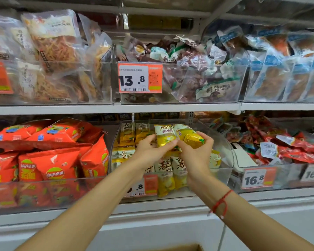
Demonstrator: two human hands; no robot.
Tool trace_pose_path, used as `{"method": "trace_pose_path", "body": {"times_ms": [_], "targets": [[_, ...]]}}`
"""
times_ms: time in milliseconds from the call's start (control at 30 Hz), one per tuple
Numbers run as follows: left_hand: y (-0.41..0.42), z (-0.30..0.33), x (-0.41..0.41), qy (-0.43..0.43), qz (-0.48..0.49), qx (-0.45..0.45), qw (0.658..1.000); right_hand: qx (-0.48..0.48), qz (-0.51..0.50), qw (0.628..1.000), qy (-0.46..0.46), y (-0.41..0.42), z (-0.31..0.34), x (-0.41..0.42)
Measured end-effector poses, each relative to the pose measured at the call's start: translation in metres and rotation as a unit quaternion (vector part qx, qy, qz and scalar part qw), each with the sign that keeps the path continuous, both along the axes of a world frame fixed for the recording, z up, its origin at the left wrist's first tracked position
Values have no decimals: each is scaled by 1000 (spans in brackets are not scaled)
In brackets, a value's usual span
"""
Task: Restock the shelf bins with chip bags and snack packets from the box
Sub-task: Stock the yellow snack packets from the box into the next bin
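Note:
Both my hands reach into the clear middle bin (pixel 223 171) on the lower shelf, which holds several yellow and white chip packets. My left hand (pixel 150 151) pinches the lower edge of one yellow packet (pixel 165 135) standing upright. My right hand (pixel 198 153) grips a second yellow packet (pixel 190 136) just to its right, tilted over the row. More of the same packets (pixel 172 171) stand in rows below and behind my hands. A corner of the cardboard box (pixel 185 248) shows at the bottom edge.
Left of the middle bin, a bin holds red Lay's chip bags (pixel 53 165). On the right a bin holds red snack packets (pixel 297 149) with a 16.8 price tag (pixel 256 179). The upper shelf carries bins of clear-wrapped snacks and a 13.8 tag (pixel 140 77).

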State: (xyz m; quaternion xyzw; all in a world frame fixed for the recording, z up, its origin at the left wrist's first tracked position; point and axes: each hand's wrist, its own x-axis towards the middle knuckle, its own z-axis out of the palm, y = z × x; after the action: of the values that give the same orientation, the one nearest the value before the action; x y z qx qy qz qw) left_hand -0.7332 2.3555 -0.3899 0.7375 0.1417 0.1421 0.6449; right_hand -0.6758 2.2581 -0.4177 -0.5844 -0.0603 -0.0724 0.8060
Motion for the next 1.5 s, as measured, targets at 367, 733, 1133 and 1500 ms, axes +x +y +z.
{"method": "trace_pose_path", "body": {"times_ms": [367, 733, 1133, 1500], "targets": [[60, -16, 105, 61, 104, 344, 931, -268, -55, 959, -80, 3, 5, 100], [76, -26, 117, -11, 49, 619, 784, -564, 28, 801, -201, 18, -6, 137], [78, -27, 107, 33, 90, 658, 747, -517, 101, 802, -281, 9, -7, 154], [73, -24, 109, 51, 75, 674, 733, -580, 131, 756, -274, 12, -10, 154]]}}
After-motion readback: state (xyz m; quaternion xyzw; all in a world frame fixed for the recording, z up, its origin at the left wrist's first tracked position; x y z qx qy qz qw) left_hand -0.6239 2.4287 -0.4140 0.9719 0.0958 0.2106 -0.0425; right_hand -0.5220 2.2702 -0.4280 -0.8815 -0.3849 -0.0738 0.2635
